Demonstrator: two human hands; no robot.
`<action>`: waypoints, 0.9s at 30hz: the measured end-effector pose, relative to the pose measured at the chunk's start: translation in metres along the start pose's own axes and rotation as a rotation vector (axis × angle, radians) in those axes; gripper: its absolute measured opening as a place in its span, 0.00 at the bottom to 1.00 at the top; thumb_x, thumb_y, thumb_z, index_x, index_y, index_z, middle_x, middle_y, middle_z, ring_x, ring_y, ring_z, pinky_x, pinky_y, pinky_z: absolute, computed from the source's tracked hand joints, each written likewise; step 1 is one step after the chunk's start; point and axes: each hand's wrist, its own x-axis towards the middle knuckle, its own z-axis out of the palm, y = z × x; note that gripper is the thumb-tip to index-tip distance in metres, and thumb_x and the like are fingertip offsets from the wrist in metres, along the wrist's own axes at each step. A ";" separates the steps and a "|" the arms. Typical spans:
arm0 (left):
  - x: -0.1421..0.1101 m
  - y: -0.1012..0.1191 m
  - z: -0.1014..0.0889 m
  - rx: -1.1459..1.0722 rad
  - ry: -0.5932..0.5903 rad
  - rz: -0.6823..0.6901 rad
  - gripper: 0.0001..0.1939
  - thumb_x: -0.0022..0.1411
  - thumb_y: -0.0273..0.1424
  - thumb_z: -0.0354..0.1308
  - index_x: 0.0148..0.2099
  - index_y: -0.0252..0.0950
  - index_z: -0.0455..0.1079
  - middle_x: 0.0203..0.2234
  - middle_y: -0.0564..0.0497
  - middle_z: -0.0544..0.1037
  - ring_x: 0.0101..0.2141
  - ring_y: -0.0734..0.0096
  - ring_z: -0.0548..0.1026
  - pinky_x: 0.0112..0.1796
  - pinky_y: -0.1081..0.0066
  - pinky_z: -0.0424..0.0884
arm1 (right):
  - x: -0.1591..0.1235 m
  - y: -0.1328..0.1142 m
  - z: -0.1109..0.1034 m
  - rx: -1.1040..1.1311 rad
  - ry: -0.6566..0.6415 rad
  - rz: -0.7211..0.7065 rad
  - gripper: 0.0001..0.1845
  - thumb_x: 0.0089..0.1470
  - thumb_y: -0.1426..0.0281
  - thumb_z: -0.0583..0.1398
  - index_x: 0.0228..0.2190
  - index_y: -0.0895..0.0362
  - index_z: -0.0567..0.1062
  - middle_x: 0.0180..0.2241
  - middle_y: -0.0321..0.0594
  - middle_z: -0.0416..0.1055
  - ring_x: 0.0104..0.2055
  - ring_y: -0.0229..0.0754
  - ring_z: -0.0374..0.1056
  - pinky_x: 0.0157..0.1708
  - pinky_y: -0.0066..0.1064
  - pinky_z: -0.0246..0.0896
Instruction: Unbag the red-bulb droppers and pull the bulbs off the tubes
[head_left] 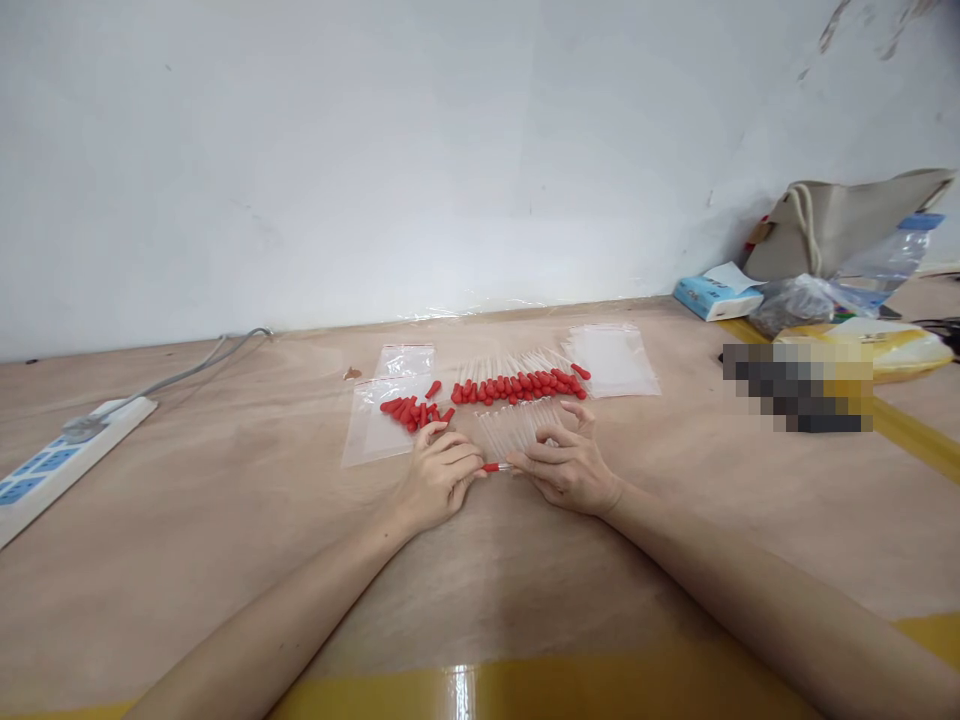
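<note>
My left hand (442, 478) pinches a red rubber dropper bulb (490, 467) between thumb and fingers. My right hand (571, 470) grips a clear glass tube (505, 466), whose end meets the bulb's mouth; how far it is inside I cannot tell. Just beyond both hands lie several bare glass tubes (510, 430), side by side. Behind those is a row of droppers (517, 384), red bulbs toward me and thin tubes pointing to the wall. Loose red bulbs (409, 412) form a pile past my left hand, on clear zip bags (375, 440).
More zip bags (619, 362) lie right of the droppers. A power strip (82, 450) with a grey cable is at the left. At the right are a blue tissue box (716, 296), a beige bag (847, 225), a plastic bottle (900, 250) and a yellow packet (892, 348).
</note>
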 end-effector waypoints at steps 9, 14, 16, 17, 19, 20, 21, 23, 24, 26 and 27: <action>-0.002 -0.001 0.000 -0.031 0.006 0.003 0.09 0.61 0.30 0.49 0.34 0.39 0.70 0.30 0.52 0.77 0.37 0.70 0.70 0.49 0.59 0.54 | 0.001 -0.002 -0.001 -0.019 0.022 -0.022 0.09 0.53 0.69 0.55 0.35 0.45 0.74 0.19 0.26 0.66 0.30 0.32 0.59 0.52 0.44 0.34; -0.001 0.000 -0.002 -0.036 -0.023 0.011 0.08 0.61 0.29 0.49 0.33 0.38 0.69 0.31 0.53 0.76 0.36 0.71 0.70 0.45 0.61 0.56 | 0.000 -0.002 -0.002 -0.003 -0.010 -0.013 0.08 0.53 0.68 0.55 0.33 0.48 0.74 0.19 0.27 0.66 0.30 0.32 0.59 0.52 0.43 0.34; -0.002 0.000 -0.002 -0.036 -0.030 0.009 0.07 0.61 0.29 0.49 0.34 0.38 0.68 0.31 0.53 0.76 0.36 0.71 0.69 0.44 0.62 0.56 | 0.000 -0.002 -0.003 0.013 -0.010 -0.016 0.07 0.53 0.68 0.55 0.33 0.49 0.73 0.19 0.27 0.66 0.30 0.32 0.59 0.52 0.43 0.34; -0.002 0.000 -0.002 -0.036 -0.027 0.012 0.06 0.61 0.29 0.49 0.34 0.37 0.68 0.31 0.53 0.76 0.36 0.71 0.69 0.44 0.63 0.56 | 0.000 -0.002 -0.003 0.019 -0.009 -0.017 0.07 0.53 0.68 0.55 0.33 0.49 0.73 0.18 0.27 0.65 0.30 0.32 0.59 0.52 0.43 0.35; -0.003 0.000 -0.002 -0.038 -0.019 0.019 0.06 0.61 0.29 0.49 0.35 0.38 0.68 0.31 0.53 0.76 0.36 0.71 0.69 0.43 0.63 0.56 | 0.001 -0.003 -0.004 0.027 -0.011 -0.018 0.07 0.53 0.68 0.55 0.33 0.50 0.73 0.18 0.27 0.65 0.29 0.32 0.58 0.51 0.42 0.35; -0.003 0.000 -0.001 -0.040 -0.016 0.022 0.07 0.61 0.29 0.49 0.35 0.38 0.68 0.31 0.53 0.76 0.36 0.71 0.69 0.43 0.63 0.56 | 0.002 -0.003 -0.005 0.030 -0.016 -0.015 0.07 0.54 0.68 0.54 0.32 0.50 0.73 0.18 0.27 0.65 0.29 0.32 0.58 0.51 0.42 0.35; -0.003 0.000 -0.001 -0.042 -0.017 0.023 0.07 0.61 0.29 0.49 0.34 0.38 0.68 0.31 0.52 0.76 0.36 0.71 0.70 0.43 0.63 0.56 | 0.002 -0.004 -0.005 0.034 -0.022 -0.013 0.07 0.54 0.68 0.54 0.32 0.51 0.73 0.19 0.27 0.65 0.29 0.32 0.58 0.51 0.42 0.35; -0.003 0.001 -0.001 -0.048 -0.016 0.021 0.07 0.61 0.29 0.49 0.34 0.37 0.68 0.31 0.52 0.76 0.35 0.71 0.70 0.42 0.63 0.57 | 0.003 -0.005 -0.005 0.046 -0.032 -0.010 0.08 0.54 0.67 0.54 0.31 0.51 0.73 0.19 0.28 0.65 0.29 0.32 0.58 0.51 0.42 0.34; -0.002 0.001 -0.001 -0.052 -0.013 0.023 0.07 0.61 0.29 0.49 0.34 0.37 0.68 0.31 0.52 0.76 0.35 0.71 0.70 0.42 0.63 0.57 | 0.003 -0.005 -0.005 0.051 -0.035 -0.008 0.08 0.54 0.67 0.54 0.31 0.51 0.73 0.19 0.28 0.65 0.29 0.32 0.58 0.51 0.42 0.34; -0.002 0.001 -0.001 -0.061 -0.003 0.031 0.07 0.61 0.29 0.49 0.34 0.37 0.68 0.30 0.52 0.76 0.34 0.71 0.70 0.42 0.64 0.57 | 0.001 -0.004 -0.006 0.062 -0.043 -0.003 0.08 0.54 0.67 0.54 0.31 0.51 0.73 0.19 0.28 0.65 0.29 0.32 0.58 0.51 0.42 0.34; -0.003 -0.001 -0.002 -0.063 0.008 0.031 0.07 0.61 0.28 0.49 0.34 0.37 0.68 0.30 0.52 0.76 0.34 0.72 0.70 0.41 0.64 0.58 | 0.000 -0.002 -0.007 0.068 -0.046 0.003 0.08 0.54 0.67 0.54 0.30 0.52 0.73 0.19 0.28 0.66 0.29 0.32 0.59 0.51 0.41 0.34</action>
